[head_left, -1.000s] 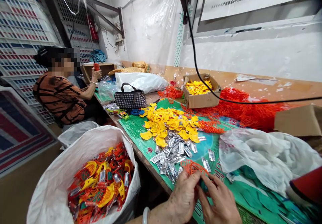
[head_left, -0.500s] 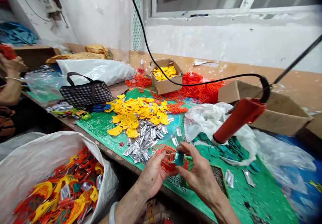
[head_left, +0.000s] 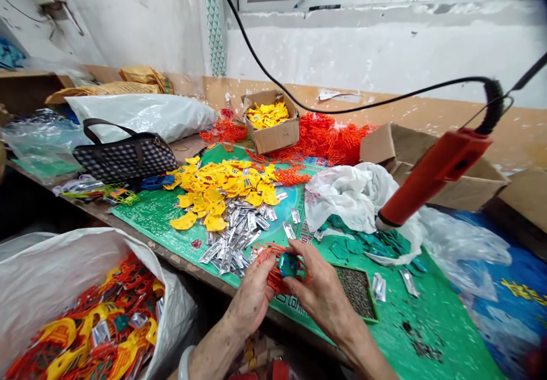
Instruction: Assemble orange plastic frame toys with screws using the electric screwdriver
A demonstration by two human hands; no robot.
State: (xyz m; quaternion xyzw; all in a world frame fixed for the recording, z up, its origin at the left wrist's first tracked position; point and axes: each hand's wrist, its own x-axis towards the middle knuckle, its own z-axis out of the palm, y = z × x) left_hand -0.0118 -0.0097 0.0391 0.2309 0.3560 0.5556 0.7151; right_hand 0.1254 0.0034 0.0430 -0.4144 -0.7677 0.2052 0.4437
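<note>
Above the table's front edge, my left hand (head_left: 252, 294) grips an orange openwork plastic piece (head_left: 273, 282). My right hand (head_left: 318, 283) pinches a small translucent green plastic piece (head_left: 288, 264) between thumb and fingers, against the orange piece. How the two fit together is partly hidden by my fingers. Just to the right lies a green tray of small dark screws (head_left: 354, 291). Beyond my hands are a pile of silver clip-like parts (head_left: 239, 226) and a heap of yellow plastic parts (head_left: 217, 189). A red electric screwdriver (head_left: 431, 180) hangs tip-down at the right.
A white sack (head_left: 171, 294) of mixed orange and yellow pieces stands at the left. Green pieces (head_left: 388, 243) lie by a white plastic bag (head_left: 346, 195). Behind are a carton (head_left: 277, 135) of yellow parts, orange pieces (head_left: 325, 138), a checkered handbag (head_left: 123, 160) and an open carton (head_left: 465, 189).
My view has shifted, and the person at the far left is mostly out of frame. The green piece has turned its broad face towards me against the orange piece.
</note>
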